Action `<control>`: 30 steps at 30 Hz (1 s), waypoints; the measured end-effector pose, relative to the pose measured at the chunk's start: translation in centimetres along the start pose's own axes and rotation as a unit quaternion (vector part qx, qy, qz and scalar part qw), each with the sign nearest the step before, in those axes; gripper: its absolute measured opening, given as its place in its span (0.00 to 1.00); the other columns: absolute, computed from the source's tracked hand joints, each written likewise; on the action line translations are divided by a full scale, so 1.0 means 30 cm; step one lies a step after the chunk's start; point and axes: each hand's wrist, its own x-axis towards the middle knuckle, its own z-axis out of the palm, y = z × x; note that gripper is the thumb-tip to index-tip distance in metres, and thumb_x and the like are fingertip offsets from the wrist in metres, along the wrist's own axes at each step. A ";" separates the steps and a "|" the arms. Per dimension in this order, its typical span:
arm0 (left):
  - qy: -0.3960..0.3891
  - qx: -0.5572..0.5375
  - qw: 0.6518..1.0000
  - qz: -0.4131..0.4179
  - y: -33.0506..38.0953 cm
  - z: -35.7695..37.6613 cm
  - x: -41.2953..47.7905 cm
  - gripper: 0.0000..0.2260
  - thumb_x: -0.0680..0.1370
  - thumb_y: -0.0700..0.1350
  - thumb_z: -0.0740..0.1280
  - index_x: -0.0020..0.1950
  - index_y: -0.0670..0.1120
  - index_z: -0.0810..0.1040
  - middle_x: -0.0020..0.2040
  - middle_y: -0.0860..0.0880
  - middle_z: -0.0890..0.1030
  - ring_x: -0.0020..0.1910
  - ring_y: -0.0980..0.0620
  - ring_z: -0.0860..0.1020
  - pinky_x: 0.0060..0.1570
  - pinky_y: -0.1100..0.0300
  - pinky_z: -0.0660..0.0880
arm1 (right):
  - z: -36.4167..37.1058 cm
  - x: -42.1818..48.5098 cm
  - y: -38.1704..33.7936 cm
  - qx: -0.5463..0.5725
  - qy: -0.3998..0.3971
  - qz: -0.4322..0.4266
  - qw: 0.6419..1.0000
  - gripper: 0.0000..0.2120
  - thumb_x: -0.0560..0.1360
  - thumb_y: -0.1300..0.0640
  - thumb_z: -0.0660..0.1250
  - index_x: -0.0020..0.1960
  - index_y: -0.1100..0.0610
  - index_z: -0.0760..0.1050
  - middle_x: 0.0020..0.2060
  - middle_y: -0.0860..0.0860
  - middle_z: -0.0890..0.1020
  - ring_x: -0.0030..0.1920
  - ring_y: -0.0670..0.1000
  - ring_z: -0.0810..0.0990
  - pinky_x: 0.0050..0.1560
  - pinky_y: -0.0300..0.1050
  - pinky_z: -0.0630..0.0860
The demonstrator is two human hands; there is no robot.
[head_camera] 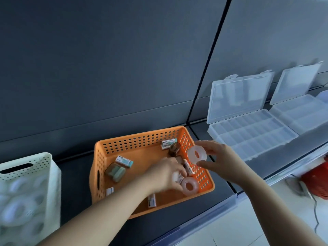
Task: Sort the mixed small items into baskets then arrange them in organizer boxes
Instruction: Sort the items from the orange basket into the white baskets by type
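Right hand [220, 161] pinches a clear tape roll [197, 154] over the orange basket [142, 139]; left hand [166, 174] is down inside it, too blurry to tell its grip.

1. Middle basket [138, 134]: small boxes [124, 161] lie inside.
2. Left basket [26, 157]: stands left of it, holding tape rolls [16, 210].
3. First organizer box [252, 137]: right of the middle basket.
4. Second organizer box [301, 114]: further right, just beside the first.

An orange basket [138, 137] sits on the dark counter [74, 174], holding small boxed items and a second roll [190, 186]; the left hand [165, 174], blurred, reaches down among them; the right hand [220, 160] pinches a clear tape roll [197, 154] above the basket's right rim; a white basket [26, 167] of rolls stands left; two open organizer boxes [252, 137] lie right.
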 end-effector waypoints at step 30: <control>0.379 -0.086 0.831 -0.399 -0.351 -0.069 -0.966 0.23 0.66 0.51 0.78 0.60 0.54 0.78 0.54 0.56 0.77 0.53 0.55 0.76 0.51 0.58 0.71 | 0.401 0.033 -0.609 0.132 -0.154 -0.228 0.952 0.20 0.71 0.58 0.72 0.58 0.41 0.73 0.52 0.37 0.80 0.53 0.35 0.78 0.54 0.31 0.75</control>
